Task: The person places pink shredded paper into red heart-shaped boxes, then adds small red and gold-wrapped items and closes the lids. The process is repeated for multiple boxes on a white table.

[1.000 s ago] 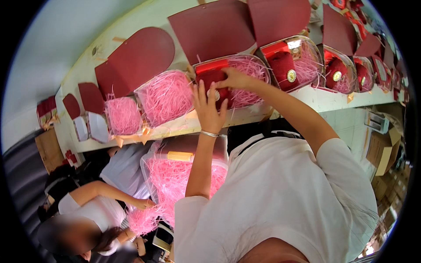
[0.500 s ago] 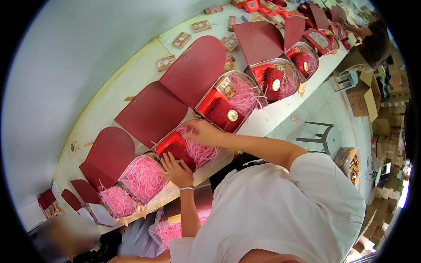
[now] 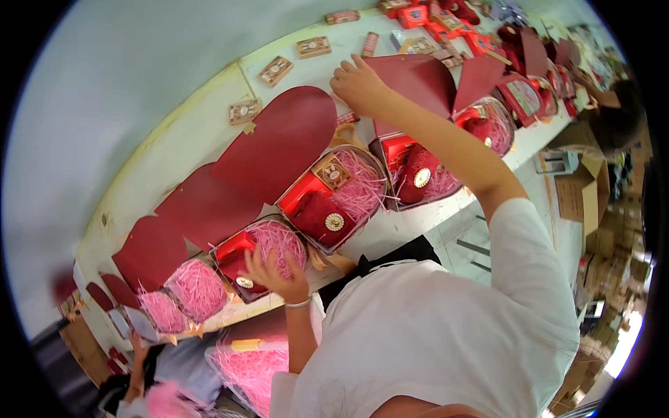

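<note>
My left hand is open, fingers spread, over the near edge of an open gift box. Inside are pink paper shred, a red packet and a dark red cloth item with a round pearl-edged ornament. Reaching across the table, my right hand is beside the raised dark red lid of a box farther right. Its fingers are loosely bent and apart, with nothing visible in them. Between my hands, another box holds a small brown patterned box on pink shred.
Small patterned boxes lie along the wall side. Red packets are heaped at the far end. Shred-filled boxes continue left. A bag of pink shred is below the table edge. Other people work at both ends; cartons stand right.
My right hand has left the shred and swung up and away to the far side. My left hand stays by the same box, whose ornament now shows. The view has shifted.
</note>
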{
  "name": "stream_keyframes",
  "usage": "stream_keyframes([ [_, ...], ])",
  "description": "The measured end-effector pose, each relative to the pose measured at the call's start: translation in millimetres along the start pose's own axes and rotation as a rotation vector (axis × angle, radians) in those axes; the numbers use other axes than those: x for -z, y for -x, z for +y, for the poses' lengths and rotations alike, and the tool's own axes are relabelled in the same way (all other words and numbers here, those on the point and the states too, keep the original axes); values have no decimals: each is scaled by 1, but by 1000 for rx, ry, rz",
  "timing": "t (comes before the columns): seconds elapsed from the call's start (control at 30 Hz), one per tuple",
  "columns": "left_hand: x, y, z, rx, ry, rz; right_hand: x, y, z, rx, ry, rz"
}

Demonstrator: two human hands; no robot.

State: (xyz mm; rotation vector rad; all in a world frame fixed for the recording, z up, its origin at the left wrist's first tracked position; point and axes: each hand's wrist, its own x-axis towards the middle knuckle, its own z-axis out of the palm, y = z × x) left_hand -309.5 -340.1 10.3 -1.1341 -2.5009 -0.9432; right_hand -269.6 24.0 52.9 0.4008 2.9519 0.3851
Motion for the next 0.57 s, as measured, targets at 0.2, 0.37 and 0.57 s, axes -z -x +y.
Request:
stream_keyframes([
  [0.2, 21, 25, 31, 139, 13, -1, -117, -79, 5, -17, 162, -693],
  [0.37, 51, 61, 3, 371, -104, 43, -174, -71, 39, 27, -209, -104],
  [0.57, 70, 43, -20, 226, 183, 93, -38, -99, 50, -4, -4, -266],
])
